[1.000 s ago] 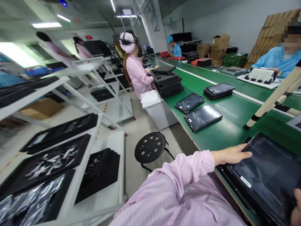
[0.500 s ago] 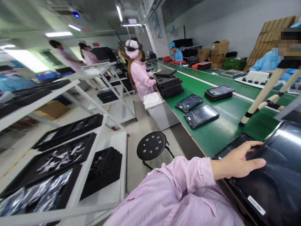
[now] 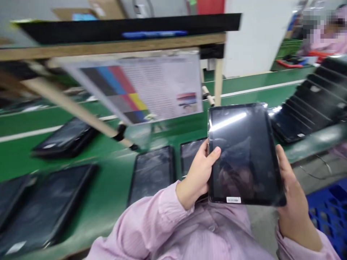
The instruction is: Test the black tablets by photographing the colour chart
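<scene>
A black tablet (image 3: pixel 244 159) with a small white label at its lower edge is held up in front of my body, its glossy screen facing me. My left hand (image 3: pixel 199 169) grips the tablet's left edge, thumb over the front. On the opposite edge, my right hand (image 3: pixel 292 187) supports the tablet, its fingers partly behind it. Behind the left hand lies another tablet (image 3: pixel 192 153), partly covered by the held one. A further tablet (image 3: pixel 153 173) lies flat on the green bench (image 3: pixel 108 202) to the left of it.
More tablets (image 3: pixel 48 206) lie at the left, near a small stack (image 3: pixel 66 139). A row of overlapping tablets (image 3: pixel 311 97) leans at the right. A shelf frame (image 3: pixel 130 45) with a hanging printed sheet (image 3: pixel 162 86) spans the bench. A blue crate (image 3: pixel 330 206) stands lower right; a person (image 3: pixel 328 36) is beyond.
My view has swung right, from the aisle to the bench. The left hand's tablet is now in front of me, and my right hand has come into view holding its other edge.
</scene>
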Tool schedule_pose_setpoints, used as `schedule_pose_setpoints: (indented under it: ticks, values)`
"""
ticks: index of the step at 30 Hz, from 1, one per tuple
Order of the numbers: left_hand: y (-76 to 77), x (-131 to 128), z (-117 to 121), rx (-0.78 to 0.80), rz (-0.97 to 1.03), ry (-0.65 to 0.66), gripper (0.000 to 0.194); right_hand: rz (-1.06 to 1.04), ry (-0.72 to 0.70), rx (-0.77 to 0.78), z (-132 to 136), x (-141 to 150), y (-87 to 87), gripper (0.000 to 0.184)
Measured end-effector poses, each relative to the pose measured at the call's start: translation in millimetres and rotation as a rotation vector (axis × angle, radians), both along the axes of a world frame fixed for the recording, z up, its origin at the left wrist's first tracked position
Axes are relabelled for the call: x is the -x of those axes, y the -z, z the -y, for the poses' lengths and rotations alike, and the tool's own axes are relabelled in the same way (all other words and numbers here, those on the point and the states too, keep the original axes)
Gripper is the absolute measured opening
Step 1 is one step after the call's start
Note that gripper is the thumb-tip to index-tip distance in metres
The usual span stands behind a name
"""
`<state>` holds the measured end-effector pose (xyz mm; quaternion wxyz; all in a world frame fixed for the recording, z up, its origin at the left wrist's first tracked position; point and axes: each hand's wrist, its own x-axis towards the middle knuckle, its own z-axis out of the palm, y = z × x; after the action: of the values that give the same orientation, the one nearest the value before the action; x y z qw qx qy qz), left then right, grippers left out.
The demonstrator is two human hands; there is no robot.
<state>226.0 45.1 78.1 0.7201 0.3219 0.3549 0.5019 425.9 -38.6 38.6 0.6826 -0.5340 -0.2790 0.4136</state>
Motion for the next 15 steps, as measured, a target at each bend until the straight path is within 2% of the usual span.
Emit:
schedule_pose_setpoints:
  ticks: [2, 4, 7, 9, 11, 12, 13, 15]
  values:
    - [0.6, -34.6, -8.3, 0.004, -0.017, -0.004, 0.067, -0.144, 0.09, -0.047, 9.3, -4.7, 11.1, 0.079]
    - [7.1, -74.3, -12.0, -0.032, -0.04, -0.051, 0.065, -0.185, 0.197, -0.131, 9.6, -2.0, 16.8, 0.076]
    - [20.5, -134.2, -16.4, -0.107, -0.091, -0.033, 0.068, -0.083, 0.437, -0.188, -9.4, -8.4, 15.0, 0.082]
    - [25.4, -163.1, -24.7, -0.213, -0.171, 0.066, 0.07, -0.013, 0.62, -0.191, -29.9, -32.3, 11.5, 0.084]
    - [25.0, -173.9, -37.1, -0.35, -0.279, 0.234, 0.076, 0.005, 0.697, -0.233, -52.5, -73.1, 9.1, 0.073]
    - [23.5, -171.1, -43.2, -0.405, -0.342, 0.332, 0.079, -0.003, 0.7, -0.268, -64.2, -97.7, 8.3, 0.064]
    - [21.7, -163.0, -48.3, -0.447, -0.404, 0.435, 0.081, -0.02, 0.702, -0.283, -76.2, -123.7, 7.7, 0.055]
    - [19.3, -133.7, -53.1, -0.489, -0.53, 0.589, 0.076, -0.027, 0.695, -0.215, -101.7, -174.0, 6.4, 0.036]
